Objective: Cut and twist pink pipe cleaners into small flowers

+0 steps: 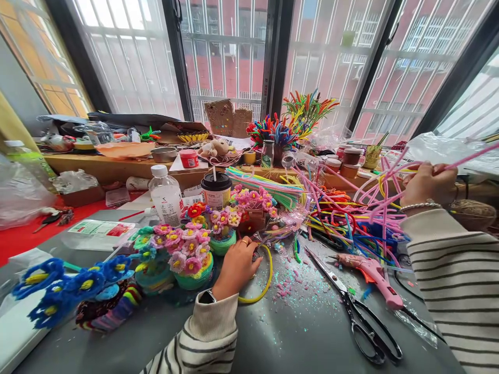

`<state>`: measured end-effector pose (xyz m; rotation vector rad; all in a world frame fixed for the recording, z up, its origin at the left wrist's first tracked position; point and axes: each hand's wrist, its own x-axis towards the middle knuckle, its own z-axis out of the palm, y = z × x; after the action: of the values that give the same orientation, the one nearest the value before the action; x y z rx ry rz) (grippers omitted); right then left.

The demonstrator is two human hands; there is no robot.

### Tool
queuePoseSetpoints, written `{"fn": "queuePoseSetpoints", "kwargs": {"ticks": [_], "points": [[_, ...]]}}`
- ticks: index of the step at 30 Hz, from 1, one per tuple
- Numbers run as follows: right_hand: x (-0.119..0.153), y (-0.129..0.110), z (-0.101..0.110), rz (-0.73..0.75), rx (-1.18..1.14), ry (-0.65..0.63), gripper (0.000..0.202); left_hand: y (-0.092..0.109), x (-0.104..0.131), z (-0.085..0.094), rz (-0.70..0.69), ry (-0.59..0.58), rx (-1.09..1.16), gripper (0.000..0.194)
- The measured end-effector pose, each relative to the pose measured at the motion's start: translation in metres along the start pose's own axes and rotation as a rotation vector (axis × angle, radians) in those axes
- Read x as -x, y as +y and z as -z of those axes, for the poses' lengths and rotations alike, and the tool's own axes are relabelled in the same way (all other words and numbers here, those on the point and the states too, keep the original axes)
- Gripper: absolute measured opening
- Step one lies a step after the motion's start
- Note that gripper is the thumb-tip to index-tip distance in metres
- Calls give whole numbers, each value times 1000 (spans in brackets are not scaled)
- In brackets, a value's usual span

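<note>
My right hand (429,183), raised at the right, is closed around several pink pipe cleaners (473,154); their stems fan out on both sides of it. A yellow one sits among them. My left hand (238,266) is low over the grey table, fingers curled and thumb bent in. Between thumb and fingers shows a small dark round thing, too hidden to name. A yellow pipe cleaner (270,270) loops on the table right beside this hand. Just left of it stand pink pipe-cleaner flowers (189,246) in a green pot (197,278).
Black-handled scissors (356,306) lie open-bladed beside a pink glue gun (370,272) with its cord. Loose pipe cleaners (339,208) heap behind them. A water bottle (166,195) and a lidded cup (217,191) stand at the back. Blue flowers (83,283) lie at the left.
</note>
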<state>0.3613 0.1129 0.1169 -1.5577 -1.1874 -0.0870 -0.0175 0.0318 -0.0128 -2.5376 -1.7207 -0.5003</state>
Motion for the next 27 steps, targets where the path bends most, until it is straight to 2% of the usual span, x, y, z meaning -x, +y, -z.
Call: {"fn": "queuePoseSetpoints", "kwargs": {"ticks": [3, 5, 7, 9, 11, 13, 15, 18, 20, 27], "points": [[6, -27, 11, -135, -144, -285, 24, -1, 1, -1, 10, 10, 34, 27], [14, -37, 15, -177, -192, -447, 25, -2, 1, -1, 25, 6, 45, 26], [24, -44, 18, -235, -229, -558, 25, -2, 1, -2, 46, -7, 42, 26], [34, -51, 22, -279, -257, -586, 22, -2, 1, -2, 63, -19, 35, 25], [43, -63, 31, -255, -339, -490, 18, -2, 1, -2, 73, -38, 35, 25], [48, -79, 43, -129, -568, -251, 17, -1, 0, -2, 74, -62, 39, 24], [49, -94, 53, -18, -690, -64, 20, -1, 0, -1, 70, -76, 41, 24], [40, -105, 58, -10, -769, 112, 24, -2, 0, -2, 60, -69, 42, 23], [30, -105, 55, 11, -754, 152, 26, -2, 0, -3, 53, -64, 41, 23], [0, -103, 50, 161, -668, 40, 22, -2, 1, -3, 50, -64, 22, 24]]}}
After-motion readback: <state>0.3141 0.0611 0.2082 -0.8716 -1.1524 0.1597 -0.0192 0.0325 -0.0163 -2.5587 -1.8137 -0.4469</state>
